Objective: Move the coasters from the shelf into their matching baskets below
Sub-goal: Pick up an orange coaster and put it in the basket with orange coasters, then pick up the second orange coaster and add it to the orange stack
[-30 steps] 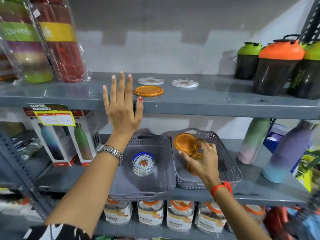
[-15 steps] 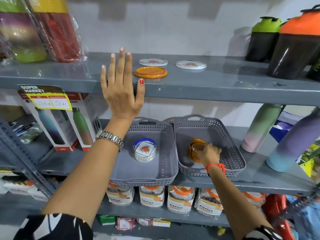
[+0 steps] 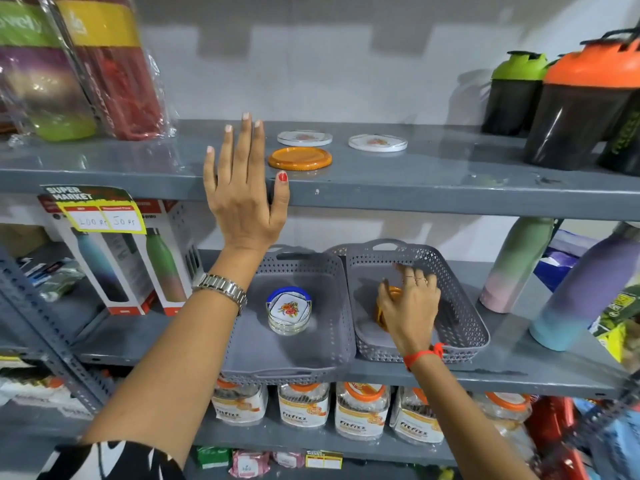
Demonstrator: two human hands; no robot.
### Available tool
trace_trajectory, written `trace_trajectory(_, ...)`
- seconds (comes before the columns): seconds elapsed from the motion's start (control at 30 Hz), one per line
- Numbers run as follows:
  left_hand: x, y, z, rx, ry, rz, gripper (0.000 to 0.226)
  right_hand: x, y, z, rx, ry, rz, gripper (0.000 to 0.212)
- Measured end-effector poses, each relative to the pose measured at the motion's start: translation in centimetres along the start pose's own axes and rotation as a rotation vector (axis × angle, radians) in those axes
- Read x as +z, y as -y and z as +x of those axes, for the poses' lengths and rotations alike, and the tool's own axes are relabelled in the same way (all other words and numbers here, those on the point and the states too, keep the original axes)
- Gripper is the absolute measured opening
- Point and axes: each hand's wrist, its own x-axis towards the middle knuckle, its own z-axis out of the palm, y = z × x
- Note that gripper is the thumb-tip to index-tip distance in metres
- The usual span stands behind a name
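Three coasters lie on the upper shelf (image 3: pixel 433 188): an orange coaster (image 3: pixel 300 158) near the front, a white floral coaster (image 3: pixel 304 137) behind it and another white coaster (image 3: pixel 377 142) to the right. My left hand (image 3: pixel 242 199) rests flat and open against the shelf's front edge, just left of the orange coaster. Below, the left grey basket (image 3: pixel 332 344) holds a stack of white floral coasters (image 3: pixel 289 311). My right hand (image 3: pixel 408 306) is inside the right grey basket (image 3: pixel 465 317), fingers spread over a stack of orange coasters (image 3: pixel 385 308) that it mostly hides.
Dark shaker bottles (image 3: pixel 581 98) with orange and green lids stand at the upper right, wrapped bottles (image 3: pixel 104 64) at the upper left. Pastel bottles (image 3: pixel 585 289) stand right of the baskets, boxed bottles (image 3: pixel 114 265) to the left. Jars (image 3: pixel 360 414) line the shelf underneath.
My right hand lowered an orange coaster onto the stack in the right basket and its fingers have spread. My left hand has stayed at the shelf edge.
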Motion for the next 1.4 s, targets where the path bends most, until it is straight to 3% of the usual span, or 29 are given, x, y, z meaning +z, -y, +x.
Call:
trace_trajectory(0.1, 0.0, 0.0, 0.1, -0.004, 0.014, -0.002, 0.061, -5.5, 4.8, -0.1, -0.263, -0.474, 0.376, 0.022)
trace_trajectory(0.17, -0.2, -0.1, 0.1, -0.008, 0.029, -0.013, 0.061, -9.5, 7.9, 1.0, -0.375, -0.628, 0.478, 0.014)
trace_trajectory(0.23, -0.3, -0.1, 0.1, -0.011, 0.042, -0.030, 0.061, -12.2, 10.5, 2.9, -0.405, -0.671, 0.505, 0.012)
trace_trajectory(0.3, -0.4, -0.1, 0.2, -0.011, 0.056, -0.050, 0.061, -13.6, 12.9, 5.3, -0.383, -0.570, 0.467, 0.015)
trace_trajectory(0.43, -0.6, -0.1, 0.3, -0.015, 0.080, -0.059, 0.061, -13.3, 16.7, 10.1, -0.264, 0.014, 0.127, 0.048)
trace_trajectory(0.5, -0.6, -0.1, 0.2, -0.014, 0.090, -0.064, 0.061, -12.7, 18.3, 11.5, -0.225, 0.228, 0.089, 0.063)
trace_trajectory(0.6, -0.6, 0.0, 0.1, -0.004, 0.101, -0.073, 0.060, -11.5, 19.9, 12.5, -0.203, 0.378, 0.060, 0.066)
trace_trajectory(0.7, -0.6, 0.1, 0.1, 0.000, 0.113, -0.078, 0.060, -10.8, 20.3, 12.7, -0.189, 0.382, 0.085, 0.056)
trace_trajectory(0.8, -0.8, 0.1, 0.2, 0.003, 0.121, -0.084, 0.058, -10.7, 20.1, 12.3, -0.183, 0.257, 0.140, 0.054)
trace_trajectory(0.97, -0.8, 0.0, 0.3, 0.001, 0.117, -0.087, 0.056, -12.0, 18.4, 11.3, -0.250, -0.151, 0.219, 0.094)
trace_trajectory(1.13, -0.8, -0.1, 0.3, -0.013, 0.091, -0.118, 0.057, -15.0, 17.4, 9.4, -0.362, -0.478, 0.446, 0.100)
trace_trajectory(1.3, -0.8, -0.2, 0.4, -0.020, 0.096, -0.076, 0.058, -18.6, 17.1, 7.1, -0.470, -0.651, 0.549, 0.094)
trace_trajectory(1.4, -0.7, -0.1, 0.4, -0.007, 0.098, -0.076, 0.059, -19.7, 17.2, 6.3, -0.496, -0.668, 0.551, 0.091)
